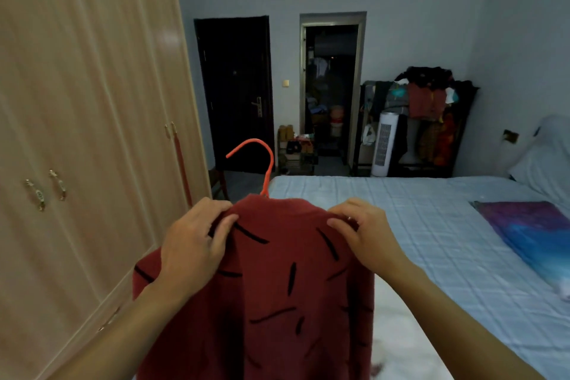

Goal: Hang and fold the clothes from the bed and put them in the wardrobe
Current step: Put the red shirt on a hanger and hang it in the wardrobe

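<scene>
Both forearms reach up from the frame's bottom; left hand [197, 244] and right hand [364, 234] pinch with curled fingers at centre.

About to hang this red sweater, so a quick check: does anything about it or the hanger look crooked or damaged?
Nothing stands out. The red sweater sits on the orange hanger, hook upright, left hand and right hand gripping its shoulders.

Fuzzy matt red sweater [277, 302], smooth orange perhaps plastic-coated hanger [267, 160], glossy wood-grain wardrobe [92, 102], quilted cloth bedcover [431, 241].
</scene>
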The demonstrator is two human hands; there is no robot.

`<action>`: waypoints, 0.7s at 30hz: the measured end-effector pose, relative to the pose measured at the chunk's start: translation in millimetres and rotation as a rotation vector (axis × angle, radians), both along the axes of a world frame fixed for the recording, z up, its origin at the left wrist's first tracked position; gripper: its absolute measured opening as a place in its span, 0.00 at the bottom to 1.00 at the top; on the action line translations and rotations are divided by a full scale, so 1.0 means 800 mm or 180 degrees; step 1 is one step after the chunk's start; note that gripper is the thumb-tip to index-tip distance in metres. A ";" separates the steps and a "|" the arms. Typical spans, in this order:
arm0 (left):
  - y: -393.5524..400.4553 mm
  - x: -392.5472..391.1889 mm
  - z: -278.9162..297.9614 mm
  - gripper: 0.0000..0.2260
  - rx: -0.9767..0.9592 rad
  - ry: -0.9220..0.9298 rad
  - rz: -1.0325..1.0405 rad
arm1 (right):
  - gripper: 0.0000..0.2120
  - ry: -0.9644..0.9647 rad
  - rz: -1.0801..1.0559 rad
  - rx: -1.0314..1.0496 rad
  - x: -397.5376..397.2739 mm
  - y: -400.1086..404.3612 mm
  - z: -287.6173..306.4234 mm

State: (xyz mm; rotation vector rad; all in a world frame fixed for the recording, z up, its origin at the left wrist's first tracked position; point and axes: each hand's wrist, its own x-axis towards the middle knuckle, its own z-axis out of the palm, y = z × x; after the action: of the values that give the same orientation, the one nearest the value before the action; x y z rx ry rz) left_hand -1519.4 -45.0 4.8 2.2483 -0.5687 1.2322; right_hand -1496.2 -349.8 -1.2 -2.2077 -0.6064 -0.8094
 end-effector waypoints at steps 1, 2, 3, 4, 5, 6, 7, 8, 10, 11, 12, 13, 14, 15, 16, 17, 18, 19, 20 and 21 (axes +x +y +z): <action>0.001 0.001 -0.002 0.07 -0.0003 0.0007 -0.0021 | 0.05 -0.0032 0.0004 -0.0006 -0.001 0.000 -0.001; 0.002 0.001 -0.002 0.07 -0.0004 0.0018 -0.0044 | 0.05 -0.0062 0.0013 0.0018 -0.002 -0.001 -0.001; 0.003 0.002 -0.002 0.07 0.0005 0.0021 -0.0067 | 0.04 -0.0081 0.0040 0.0055 -0.002 -0.001 -0.001; 0.005 0.002 -0.002 0.07 0.0025 0.0023 -0.0091 | 0.04 -0.0090 0.0098 0.0093 -0.003 -0.002 -0.001; 0.008 0.001 0.000 0.07 0.0060 0.0035 -0.0117 | 0.04 -0.0091 0.0177 0.0126 -0.004 -0.002 -0.001; 0.011 0.001 0.001 0.07 0.0109 0.0058 -0.0144 | 0.05 -0.0092 0.0258 0.0160 -0.005 -0.003 0.000; 0.014 0.000 0.003 0.08 0.0168 0.0075 -0.0171 | 0.05 -0.0088 0.0327 0.0201 -0.006 -0.003 0.000; 0.017 -0.001 0.004 0.08 0.0234 0.0077 -0.0189 | 0.05 -0.0068 0.0388 0.0248 -0.007 -0.003 0.001; 0.022 -0.005 0.008 0.09 0.0366 0.0051 -0.0206 | 0.04 0.0000 0.0500 0.0325 -0.008 -0.004 0.002; 0.023 -0.007 0.010 0.09 0.0419 0.0026 -0.0220 | 0.05 0.0036 0.0551 0.0349 -0.008 -0.004 0.003; 0.024 -0.010 0.012 0.09 0.0469 0.0004 -0.0235 | 0.05 0.0076 0.0595 0.0370 -0.008 -0.005 0.003; 0.025 -0.013 0.013 0.08 0.0521 -0.0009 -0.0242 | 0.05 0.0116 0.0627 0.0388 -0.008 -0.005 0.003; 0.025 -0.016 0.013 0.08 0.0568 -0.0009 -0.0244 | 0.06 0.0146 0.0647 0.0402 -0.008 -0.005 0.004; 0.026 -0.018 0.014 0.08 0.0601 0.0010 -0.0246 | 0.06 0.0173 0.0657 0.0411 -0.008 -0.004 0.004; 0.027 -0.020 0.015 0.08 0.0619 0.0037 -0.0247 | 0.06 0.0201 0.0664 0.0420 -0.008 -0.004 0.004; 0.028 -0.021 0.016 0.09 0.0632 0.0056 -0.0246 | 0.06 0.0227 0.0666 0.0436 -0.008 -0.002 0.005; 0.030 -0.022 0.017 0.10 0.0656 0.0065 -0.0244 | 0.06 0.0244 0.0665 0.0456 -0.008 -0.001 0.007; 0.032 -0.023 0.019 0.10 0.0716 0.0073 -0.0242 | 0.06 0.0246 0.0660 0.0479 -0.008 0.002 0.011; 0.033 -0.024 0.020 0.11 0.0839 0.0092 -0.0241 | 0.06 0.0236 0.0653 0.0509 -0.008 0.004 0.017; 0.033 -0.026 0.020 0.11 0.1037 0.0118 -0.0242 | 0.06 0.0211 0.0643 0.0537 -0.007 0.006 0.023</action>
State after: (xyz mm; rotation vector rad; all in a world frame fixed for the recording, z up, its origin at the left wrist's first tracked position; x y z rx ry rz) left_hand -1539.8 -18.6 20.5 2.4811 -0.8869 1.1233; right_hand -1501.7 -344.6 17.5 -1.9757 -0.6899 -0.6554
